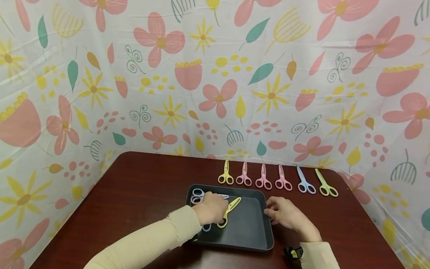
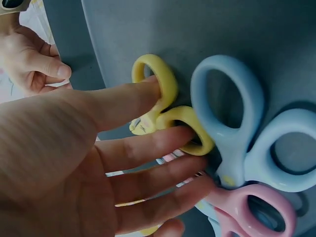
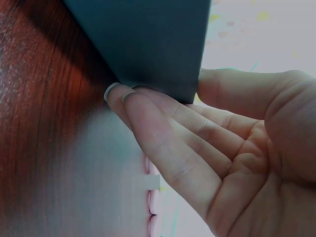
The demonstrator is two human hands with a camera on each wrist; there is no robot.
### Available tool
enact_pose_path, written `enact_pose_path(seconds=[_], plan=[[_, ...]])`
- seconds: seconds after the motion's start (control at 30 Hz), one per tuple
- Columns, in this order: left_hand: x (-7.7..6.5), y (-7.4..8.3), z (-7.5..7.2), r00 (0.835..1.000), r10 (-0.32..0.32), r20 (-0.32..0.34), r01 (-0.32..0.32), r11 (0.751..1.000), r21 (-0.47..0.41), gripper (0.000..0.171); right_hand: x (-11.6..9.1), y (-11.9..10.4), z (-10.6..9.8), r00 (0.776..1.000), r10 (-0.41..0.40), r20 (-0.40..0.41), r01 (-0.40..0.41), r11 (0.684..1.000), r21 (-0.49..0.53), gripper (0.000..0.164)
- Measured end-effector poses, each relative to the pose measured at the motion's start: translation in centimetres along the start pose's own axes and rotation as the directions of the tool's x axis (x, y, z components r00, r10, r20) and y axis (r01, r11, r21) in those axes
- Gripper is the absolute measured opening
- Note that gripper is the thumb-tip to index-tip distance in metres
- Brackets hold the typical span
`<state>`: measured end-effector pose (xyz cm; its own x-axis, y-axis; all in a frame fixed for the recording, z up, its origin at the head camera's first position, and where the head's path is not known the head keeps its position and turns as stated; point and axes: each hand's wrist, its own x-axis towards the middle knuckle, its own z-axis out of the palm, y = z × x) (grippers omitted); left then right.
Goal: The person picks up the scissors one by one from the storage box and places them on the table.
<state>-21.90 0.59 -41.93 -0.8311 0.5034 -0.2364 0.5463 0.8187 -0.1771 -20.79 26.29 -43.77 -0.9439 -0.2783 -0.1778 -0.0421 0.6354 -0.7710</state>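
Picking up seems underway: the left hand [image 1: 213, 208] pinches yellow-looped scissors [image 1: 231, 206] inside the dark-grey rectangular tray [image 1: 248, 226], the right hand [image 1: 285, 213] grips its three-o'clock side, and lifting calls for clearing neighbouring pale-blue-handled scissors [image 2: 232, 158].

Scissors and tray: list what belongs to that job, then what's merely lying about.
Belongs:
tray, held by the right hand
yellow scissors in it, at the left hand
blue scissors and pink scissors in it
probably the row of six scissors beyond

Merely around:
table
patterned cloth
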Motion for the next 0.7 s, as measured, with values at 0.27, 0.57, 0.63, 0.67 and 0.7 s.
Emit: enact_pose_path(seconds=[0.27,0.57,0.63,0.67,0.7], plan=[[0.0,0.3,-0.7,0.999,-0.028,0.039,0.026,0.999,0.036,0.021,0.0,-0.1,0.1,1.0,0.008,-0.01,-0.009,1.0,-0.004,0.018],[0.1,-0.3,-0.8,1.0,-0.001,0.014,0.001,1.0,0.007,0.019,0.0,0.0,0.2,1.0,0.003,-0.014,-0.003,1.0,-0.003,0.017],[0.1,-0.6,-1.0,1.0,0.01,0.01,-0.01,1.0,-0.008,0.021,0.0,0.1,0.1,1.0,0.006,-0.014,-0.006,1.0,-0.006,0.017],[0.1,-0.7,-1.1,1.0,0.013,0.006,-0.013,1.0,-0.021,0.022,0.0,0.1,0.1,1.0,0.008,-0.015,-0.008,1.0,-0.008,0.017],[0.1,-0.8,-1.1,1.0,0.018,0.001,-0.018,0.999,-0.036,0.023,0.0,0.0,0.1,1.0,0.01,-0.014,-0.01,1.0,-0.008,0.018]])
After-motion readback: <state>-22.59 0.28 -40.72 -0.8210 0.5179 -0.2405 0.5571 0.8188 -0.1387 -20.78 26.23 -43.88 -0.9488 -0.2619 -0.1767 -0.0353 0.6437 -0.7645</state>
